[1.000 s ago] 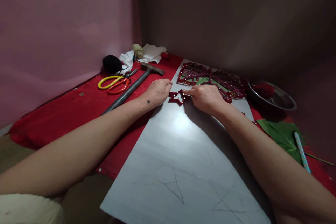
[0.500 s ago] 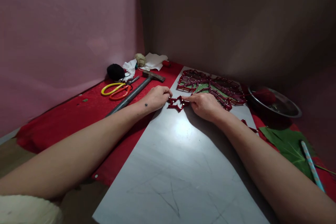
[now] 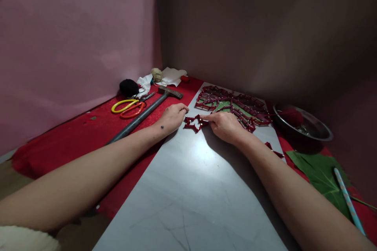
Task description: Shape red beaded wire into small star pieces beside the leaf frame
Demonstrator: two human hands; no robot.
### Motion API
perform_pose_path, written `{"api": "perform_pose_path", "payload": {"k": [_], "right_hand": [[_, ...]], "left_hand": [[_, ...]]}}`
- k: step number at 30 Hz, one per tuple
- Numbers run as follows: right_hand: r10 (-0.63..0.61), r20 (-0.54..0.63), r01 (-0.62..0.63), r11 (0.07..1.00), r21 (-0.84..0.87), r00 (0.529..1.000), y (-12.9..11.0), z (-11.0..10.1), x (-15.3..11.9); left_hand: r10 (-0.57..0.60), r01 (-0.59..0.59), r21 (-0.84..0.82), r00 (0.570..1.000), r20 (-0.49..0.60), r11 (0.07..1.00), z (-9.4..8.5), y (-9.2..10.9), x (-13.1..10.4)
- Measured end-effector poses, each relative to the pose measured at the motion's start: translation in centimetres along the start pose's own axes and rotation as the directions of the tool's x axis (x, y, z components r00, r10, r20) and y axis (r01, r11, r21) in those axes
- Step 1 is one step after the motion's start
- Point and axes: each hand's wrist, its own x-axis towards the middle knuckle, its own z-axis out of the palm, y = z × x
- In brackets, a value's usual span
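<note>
A small star [image 3: 188, 125] of nails wrapped in dark red yarn stands on a white board [image 3: 188, 188]. My left hand [image 3: 173, 118] rests at the board's left edge, beside the star. Its fingers are curled and the thumb is close to them; whatever they may hold is too small to make out. From the right, my right hand [image 3: 226, 126] reaches to the star with the index finger stretched out at its upper right point. The other fingers of that hand are folded under and partly hidden. Behind it lies a large leaf-shaped nail-and-yarn figure [image 3: 232, 102] in dark red and green.
On the red cloth [image 3: 67, 137] at left lie a hammer [image 3: 147, 111], scissors [image 3: 126, 106], a black yarn ball [image 3: 129, 87] and a beige ball [image 3: 156, 74]. At right are a metal bowl [image 3: 319, 135], a green leaf [image 3: 318, 174] and a light blue stick [image 3: 347, 198].
The whole view has shifted slightly, with the board and tools appearing lower and a little to the left. Both hands keep nearly the same place at the star.
</note>
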Motion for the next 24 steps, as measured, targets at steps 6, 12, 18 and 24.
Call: {"api": "perform_pose_path", "payload": {"k": [6,12,18,24], "right_hand": [[-0.005,-0.008,0.005,1.000,-0.002,1.000,0.07,0.06,0.02],[-0.022,-0.017,0.022,1.000,-0.011,1.000,0.22,0.34,0.12],[-0.023,-0.020,0.023,1.000,-0.003,1.000,0.10,0.32,0.09],[-0.018,-0.018,0.019,1.000,0.012,1.000,0.23,0.40,0.13]], "left_hand": [[-0.049,0.041,-0.110,0.996,-0.075,0.993,0.52,-0.60,-0.04],[-0.041,0.031,-0.106,0.995,-0.093,0.994,0.80,-0.86,-0.24],[-0.046,0.037,-0.105,0.995,-0.084,0.994,0.88,-0.59,-0.40],[-0.054,0.048,-0.078,0.996,-0.077,0.996,0.79,-0.39,-0.45]]}}
